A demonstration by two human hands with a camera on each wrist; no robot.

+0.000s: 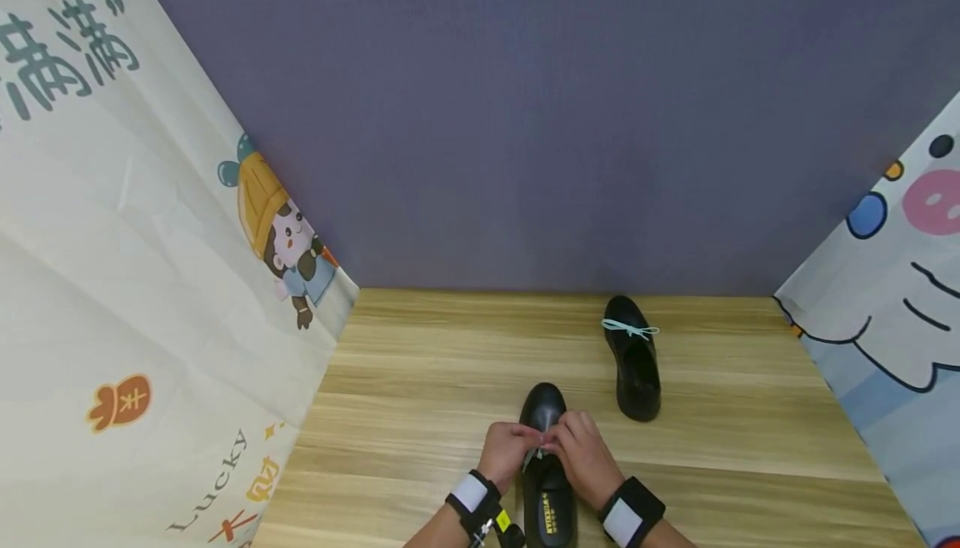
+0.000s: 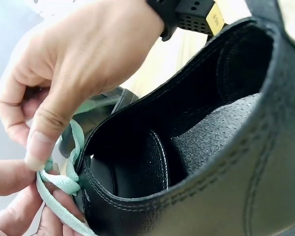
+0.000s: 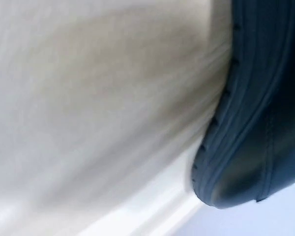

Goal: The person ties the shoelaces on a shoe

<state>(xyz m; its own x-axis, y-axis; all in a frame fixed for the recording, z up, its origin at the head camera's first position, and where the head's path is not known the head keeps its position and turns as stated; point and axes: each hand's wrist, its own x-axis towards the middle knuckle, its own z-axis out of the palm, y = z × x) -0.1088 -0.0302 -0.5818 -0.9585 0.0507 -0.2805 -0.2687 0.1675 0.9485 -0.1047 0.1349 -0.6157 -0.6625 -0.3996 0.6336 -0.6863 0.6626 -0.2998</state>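
A black leather shoe stands at the bottom middle of the head view, its toe pointing away from me. Over its throat my left hand and right hand meet. In the left wrist view, the thumb and fingers of the left hand pinch a mint-green shoelace. Fingers of the right hand grip the lace from the other side, partly hidden. Loops of lace lie at the edge of the shoe opening. The right wrist view shows only the shoe's sole and side, not the hand.
Another black shoe stands farther back to the right, its light-blue lace tied in a bow. Both shoes are on a wood-grain surface. A purple-grey panel rises behind, with printed white cloths at the sides.
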